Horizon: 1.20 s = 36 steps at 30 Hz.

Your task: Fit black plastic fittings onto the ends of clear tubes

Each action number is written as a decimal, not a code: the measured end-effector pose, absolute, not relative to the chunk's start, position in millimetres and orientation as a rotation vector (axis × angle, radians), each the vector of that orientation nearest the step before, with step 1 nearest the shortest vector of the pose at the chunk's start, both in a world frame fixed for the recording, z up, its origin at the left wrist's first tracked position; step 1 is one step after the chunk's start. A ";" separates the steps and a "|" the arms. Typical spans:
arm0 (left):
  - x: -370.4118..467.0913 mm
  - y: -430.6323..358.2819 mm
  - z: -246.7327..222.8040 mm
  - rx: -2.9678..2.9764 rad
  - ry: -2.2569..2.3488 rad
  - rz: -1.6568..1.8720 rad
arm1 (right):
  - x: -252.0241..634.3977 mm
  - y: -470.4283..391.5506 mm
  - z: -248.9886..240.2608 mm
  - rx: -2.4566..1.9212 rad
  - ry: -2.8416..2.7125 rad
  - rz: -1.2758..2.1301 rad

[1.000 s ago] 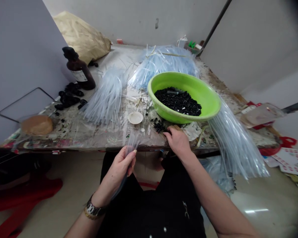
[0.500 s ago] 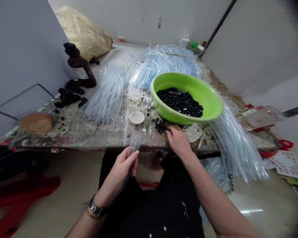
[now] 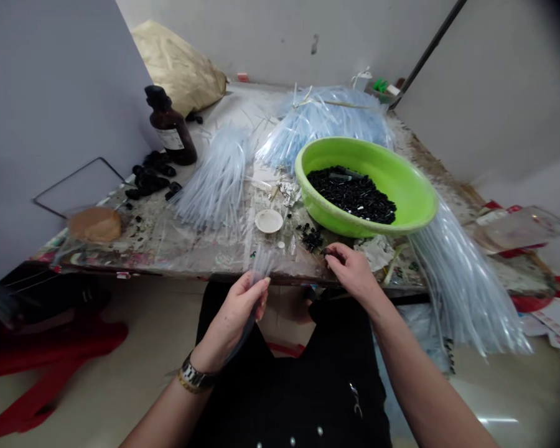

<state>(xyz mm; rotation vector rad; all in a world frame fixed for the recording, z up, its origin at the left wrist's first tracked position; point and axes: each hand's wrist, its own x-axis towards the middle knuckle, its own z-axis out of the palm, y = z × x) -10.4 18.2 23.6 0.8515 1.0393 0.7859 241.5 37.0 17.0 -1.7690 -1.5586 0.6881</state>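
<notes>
Head view: messy tabletop (image 3: 200, 256)
Left hand (image 3: 236, 305): clamped on clear tubes (image 3: 262, 264)
Right hand (image 3: 353, 271): beside loose black bits (image 3: 312, 238), can't tell if gripping any

2 hands (image 3: 247, 305) (image 3: 352, 270), 1 basin (image 3: 415, 199), 1 btl (image 3: 172, 134)

We see a dim, greyish scene in soft light. A white streak glares off the floor (image 3: 498, 420) at four o'clock. Toward seven, clear tubes (image 3: 262, 262) in the left hand (image 3: 239, 306) look smeared. Black shading fills the corner at two; our edges stretch, softening.
</notes>
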 end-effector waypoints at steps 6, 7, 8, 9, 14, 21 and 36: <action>-12.2 19.7 21.5 0.855 1.024 0.829 | 239.4 36.0 25.4 -1.761 -1.640 0.604; -12.8 20.3 21.0 0.863 1.020 0.831 | 237.2 36.2 28.4 -1.739 -1.624 0.596; -13.4 20.8 20.6 0.871 1.017 0.834 | 234.4 36.6 31.5 -1.711 -1.602 0.608; -14.0 21.3 20.1 0.875 1.016 0.836 | 231.2 37.5 34.6 -1.679 -1.576 0.641; -14.4 21.6 18.8 0.852 1.025 0.855 | 212.0 50.1 44.1 -1.516 -1.461 0.853; -16.3 18.7 20.4 0.785 0.977 0.910 | 193.0 77.3 43.4 -1.409 -1.403 0.979; -18.6 22.0 13.2 0.799 1.052 0.945 | 180.7 125.1 52.7 -1.426 -1.719 0.657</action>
